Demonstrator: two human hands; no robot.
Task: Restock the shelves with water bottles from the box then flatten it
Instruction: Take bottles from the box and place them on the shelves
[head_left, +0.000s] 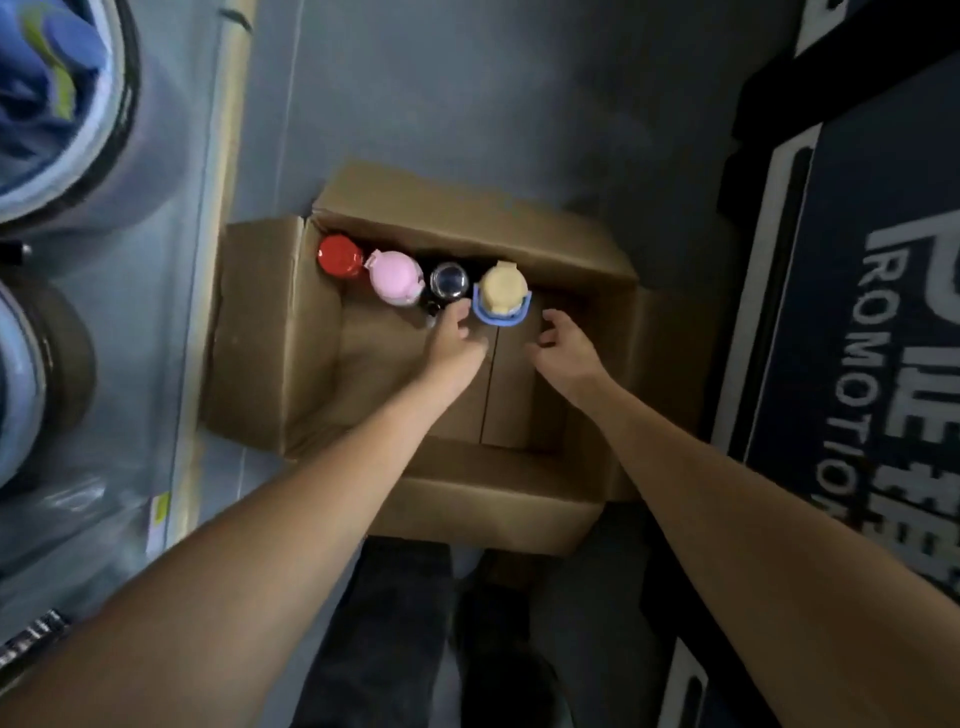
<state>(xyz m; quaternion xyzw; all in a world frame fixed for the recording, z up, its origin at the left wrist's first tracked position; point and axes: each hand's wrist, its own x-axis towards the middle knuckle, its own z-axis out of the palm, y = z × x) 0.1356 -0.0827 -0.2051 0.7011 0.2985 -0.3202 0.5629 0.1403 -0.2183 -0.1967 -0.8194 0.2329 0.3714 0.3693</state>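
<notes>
Far left, a shelf edge (231, 130) runs up the view with round containers (67, 130) behind it, too blurred for me to name; moving across, grey floor (467, 104), and on it the cardboard box (270, 338), open, all its flaps folded outward; the bottles are inside it, four standing upright in a row against the far wall, touching or nearly so. First is the red-capped bottle (340, 254) in the far left corner; just beside it the pink-capped bottle (395, 275); then the dark bottle with a shiny silver top (449, 280). Here comes my left grip (457, 338), arm stretched down into the box; its fingertips (456, 312) sit right at the near side of the silver-topped bottle, up against the blue handle of the next one; the fingers are bent, but I cannot tell whether they are pinching anything or only touching. Next, the yellow-capped bottle (503, 293), last in the row, its blue handle ring on the near side. To its right my right grip (563, 338) hangs inside the box, close to that bottle but apart from it; fingers loosely curled, released, nothing in it. The near half of the box floor is bare cardboard, a seam running down its middle. Below, dark trousers (395, 623); far right, a dark mat (857, 260) with white lettering, partly cut off.
</notes>
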